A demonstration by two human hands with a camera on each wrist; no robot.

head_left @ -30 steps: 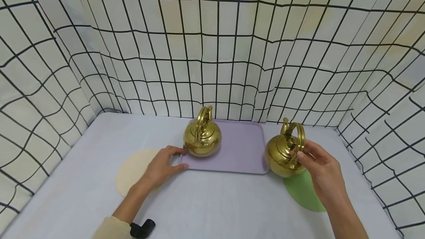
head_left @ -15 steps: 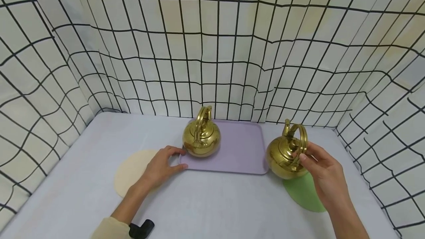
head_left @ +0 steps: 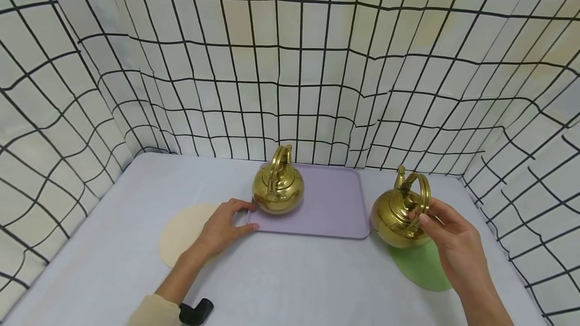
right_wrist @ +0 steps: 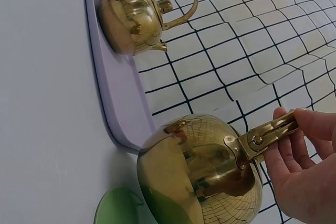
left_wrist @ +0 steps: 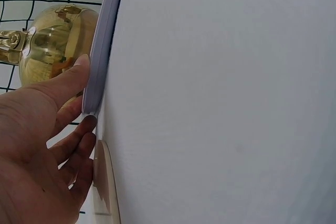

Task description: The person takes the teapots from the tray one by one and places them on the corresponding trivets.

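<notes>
Edged rightward from its place a second ago, a brass-coloured kettle [head_left: 394, 220] hangs from a person's right hand [head_left: 457, 243], just beside the lilac tray [head_left: 335, 210] and over the far part of a green mat [head_left: 423, 268]. Thumb and fingers pinch its arched handle [head_left: 425, 197]; the left hand [head_left: 222, 228] grips the tray's near-left corner, close to a second kettle [head_left: 278, 192] standing on it. Were that pinch to slacken, the round body could swing and clip the tray's rim, or land half off the mat.
</notes>
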